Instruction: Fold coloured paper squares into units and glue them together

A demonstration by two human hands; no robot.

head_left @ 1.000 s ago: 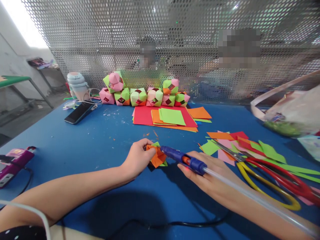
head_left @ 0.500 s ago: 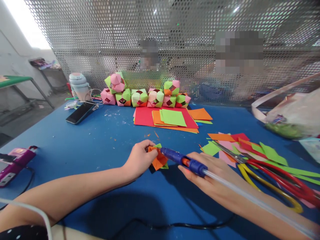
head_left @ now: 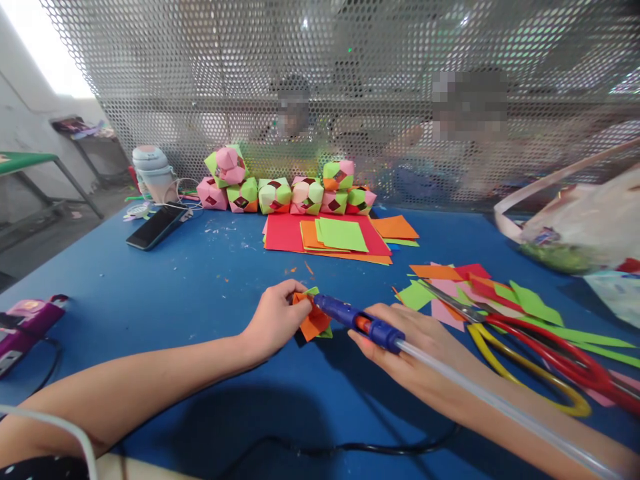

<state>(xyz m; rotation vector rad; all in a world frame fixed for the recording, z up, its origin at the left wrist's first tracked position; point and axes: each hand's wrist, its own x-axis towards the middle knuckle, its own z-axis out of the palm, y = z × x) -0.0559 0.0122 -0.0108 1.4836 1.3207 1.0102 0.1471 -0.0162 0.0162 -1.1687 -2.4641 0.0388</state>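
My left hand [head_left: 274, 319] is closed, pinching a small folded paper piece [head_left: 314, 323] in orange and green just above the blue table [head_left: 210, 303]. In my right hand [head_left: 407, 333] is a blue hot glue gun [head_left: 345, 313] with a long clear glue stick [head_left: 465, 387] sticking out of its back. The gun's nozzle points left and meets the upper part of the folded paper, near my left thumb. My left fingertips are partly hidden behind the paper.
Finished paper balls [head_left: 274, 195] line the back against a perforated metal screen [head_left: 200, 80]. Coloured sheets [head_left: 280, 233] lie before them. Paper scraps [head_left: 450, 313] and two scissors [head_left: 525, 347] are at right. A phone [head_left: 155, 227], bottle [head_left: 153, 173] and purple power strip [head_left: 30, 330] sit left.
The view has shifted slightly, so everything appears a little further left. Both hands keep the same hold, with the glue gun's nozzle still at the folded paper.
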